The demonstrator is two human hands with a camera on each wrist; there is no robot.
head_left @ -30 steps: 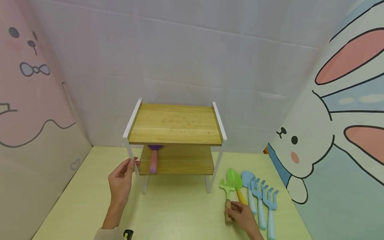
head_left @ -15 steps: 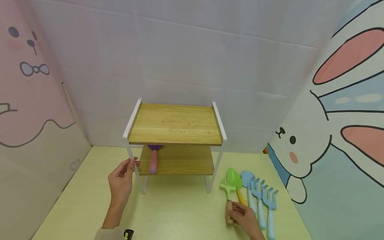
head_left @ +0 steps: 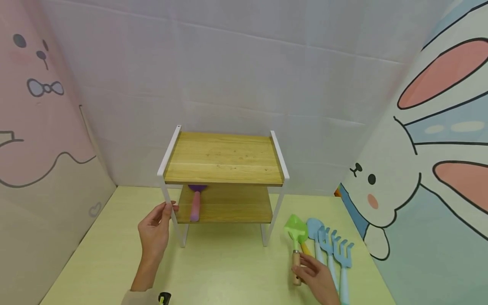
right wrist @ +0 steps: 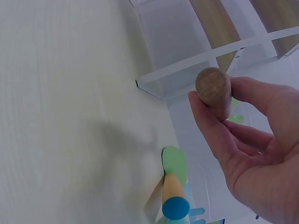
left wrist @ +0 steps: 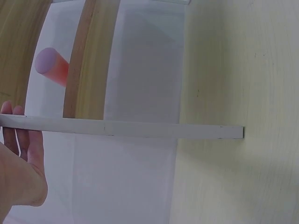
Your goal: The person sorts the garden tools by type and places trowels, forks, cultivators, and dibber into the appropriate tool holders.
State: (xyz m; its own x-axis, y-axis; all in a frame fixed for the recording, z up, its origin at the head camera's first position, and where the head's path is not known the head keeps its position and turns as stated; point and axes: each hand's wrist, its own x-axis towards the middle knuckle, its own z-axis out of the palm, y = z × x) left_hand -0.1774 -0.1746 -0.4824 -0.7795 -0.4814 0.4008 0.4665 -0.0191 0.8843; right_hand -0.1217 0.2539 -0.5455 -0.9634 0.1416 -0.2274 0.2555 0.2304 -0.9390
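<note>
Okay, pinching rack post (left wrist: 140, 129) with left hand (head_left: 154, 231), green fork (head_left: 296, 259) with right hand (head_left: 317, 274), over pale table (head_left: 217, 267), between cartoon-printed walls (head_left: 442, 237).

The green hand fork's handle (head_left: 296, 260) is showing smooth, matt wood below a metal-looking collar (head_left: 296, 251), while the blue hand forks (head_left: 344, 262) are looking like smooth plastic. The shelf boards (head_left: 225, 161) are displaying grained wood with a satin finish, the white frame (head_left: 280, 155) is looking like smooth painted metal, and the backdrop (head_left: 228, 76) is resembling creased matt cloth.
</note>
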